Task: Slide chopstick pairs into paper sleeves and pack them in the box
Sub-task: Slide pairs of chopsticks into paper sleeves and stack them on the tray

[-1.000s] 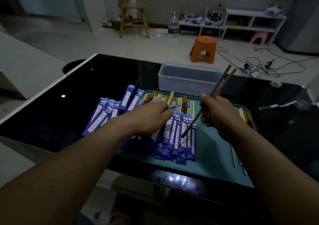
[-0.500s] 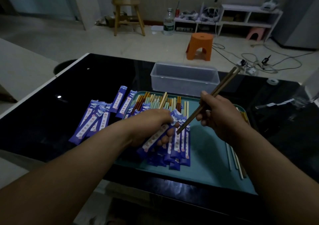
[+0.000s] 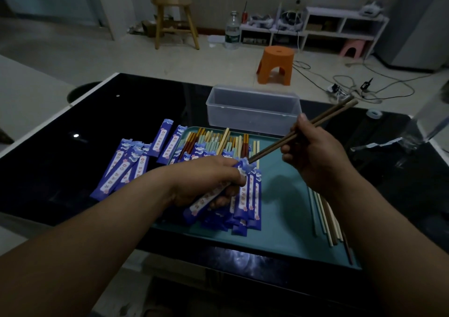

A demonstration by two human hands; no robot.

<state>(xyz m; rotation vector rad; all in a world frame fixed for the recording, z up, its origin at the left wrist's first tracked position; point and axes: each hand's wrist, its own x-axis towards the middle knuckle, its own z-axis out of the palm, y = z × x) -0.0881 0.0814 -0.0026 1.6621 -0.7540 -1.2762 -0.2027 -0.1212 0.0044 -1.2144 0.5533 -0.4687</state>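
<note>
Crowding the tray [image 3: 279, 219], spare sleeves [image 3: 250, 195] underlie left grip [image 3: 206, 178] clutching one sleeve [image 3: 204, 201], right grip [image 3: 315, 156] pinching chopsticks [image 3: 323, 118].

A dark brown chopstick pair [image 3: 272, 148] is held slanting at centre right by the right hand [image 3: 315, 156], its tips set at the scalloped mouth of a blue paper sleeve [image 3: 199, 207] gripped in the left hand [image 3: 206, 178]. More blue sleeves [image 3: 250, 195] are heaped at centre, with other sleeves [image 3: 121, 168] spread at left. Above the heap loose chopsticks [image 3: 226, 139] are laid, and a few pale chopsticks [image 3: 325, 217] at lower right. The clear box [image 3: 252, 119] is set open at upper centre.
</note>
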